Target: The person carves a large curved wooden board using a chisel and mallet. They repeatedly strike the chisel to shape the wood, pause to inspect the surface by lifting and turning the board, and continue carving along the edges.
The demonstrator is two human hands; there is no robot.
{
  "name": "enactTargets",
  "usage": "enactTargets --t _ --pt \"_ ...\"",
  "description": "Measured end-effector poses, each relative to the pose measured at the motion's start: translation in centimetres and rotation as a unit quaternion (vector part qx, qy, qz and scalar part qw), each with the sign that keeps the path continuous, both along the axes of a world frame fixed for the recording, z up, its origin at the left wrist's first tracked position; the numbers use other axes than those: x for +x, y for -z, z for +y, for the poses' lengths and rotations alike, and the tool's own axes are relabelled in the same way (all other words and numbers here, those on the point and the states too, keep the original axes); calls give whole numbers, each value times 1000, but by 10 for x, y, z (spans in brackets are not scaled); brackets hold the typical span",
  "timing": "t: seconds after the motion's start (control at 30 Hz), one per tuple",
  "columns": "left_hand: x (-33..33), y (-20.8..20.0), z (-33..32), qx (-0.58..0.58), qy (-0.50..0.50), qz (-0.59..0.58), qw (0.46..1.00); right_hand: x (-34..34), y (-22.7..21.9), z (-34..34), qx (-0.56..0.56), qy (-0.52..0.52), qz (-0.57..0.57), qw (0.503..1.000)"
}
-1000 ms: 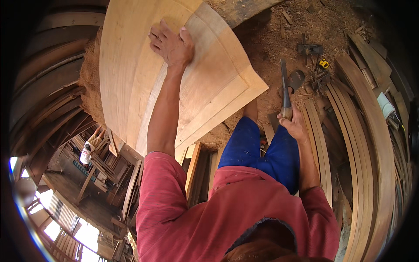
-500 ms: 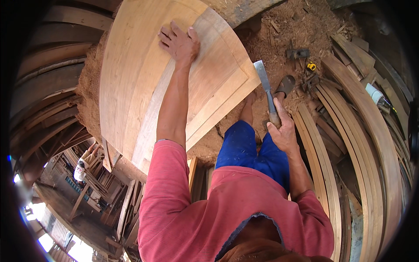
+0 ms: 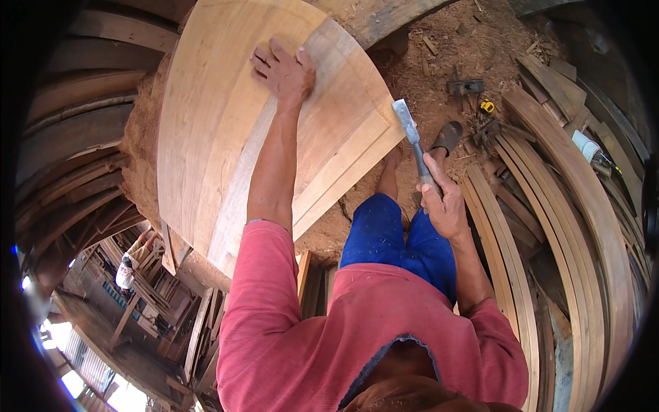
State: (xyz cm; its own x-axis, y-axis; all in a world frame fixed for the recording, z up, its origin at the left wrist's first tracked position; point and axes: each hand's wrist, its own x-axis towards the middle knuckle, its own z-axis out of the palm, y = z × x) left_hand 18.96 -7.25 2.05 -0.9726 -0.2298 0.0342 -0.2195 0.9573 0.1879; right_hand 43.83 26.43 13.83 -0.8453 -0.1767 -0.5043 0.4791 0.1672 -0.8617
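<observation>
A large wooden panel [image 3: 206, 137] made of several joined boards lies in front of me. It has a curved far edge and a stepped edge on the side toward my legs. My left hand [image 3: 285, 74] rests on its upper face with the fingers spread. A chisel [image 3: 410, 129] with a wide, flat steel blade is in my right hand [image 3: 445, 206], fingers wrapped round its handle, which is mostly hidden. The blade points away from me, its end beside the panel's right corner; whether it touches the wood I cannot tell.
Long wooden planks [image 3: 563, 178] are stacked on my right. A yellow tape measure [image 3: 487, 106] and a dark metal tool [image 3: 467, 86] lie on the shavings-covered ground. More timber [image 3: 75, 137] is piled at the left, where another person [image 3: 128, 269] is in the distance.
The chisel's blade has shifted slightly left and turned, and its face now catches the light differently. My left hand stays in place on the panel.
</observation>
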Motion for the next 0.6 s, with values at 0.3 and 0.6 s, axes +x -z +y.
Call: enactTargets --t 0.3,0.6 --pt "-1 -1 -2 -21 9 -7 1000 -15 -15 -15 -8 37 -28 999" --pt "1 2 -1 -19 8 -2 1000 -74 -20 -32 0 165 -15 986"
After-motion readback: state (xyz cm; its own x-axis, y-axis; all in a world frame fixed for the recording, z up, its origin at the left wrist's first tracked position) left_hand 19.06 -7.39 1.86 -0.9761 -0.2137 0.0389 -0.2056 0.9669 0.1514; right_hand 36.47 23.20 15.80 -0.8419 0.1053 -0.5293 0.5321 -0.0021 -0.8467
